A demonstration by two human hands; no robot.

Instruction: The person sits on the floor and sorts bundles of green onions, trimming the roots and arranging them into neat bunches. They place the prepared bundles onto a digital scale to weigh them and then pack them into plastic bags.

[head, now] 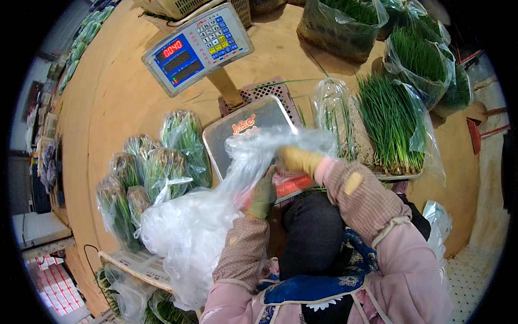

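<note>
Clear plastic film or bags spread in a large loose bundle over my left forearm's side and across the weighing plate of a digital scale. My gloved left hand is at the near edge of the plate, against the plastic; its fingers are partly hidden. My right hand, in a yellowish glove and blurred, grips a bunched part of the plastic above the plate. The scale's display is lit. To the right, green chives with roots lie on a tray beside a clear bag holding some stalks.
Several bagged bundles of greens stand to the left. A crate with papers on it is at lower left. Large bags of chives stand at upper right, and a plastic basket is behind the scale.
</note>
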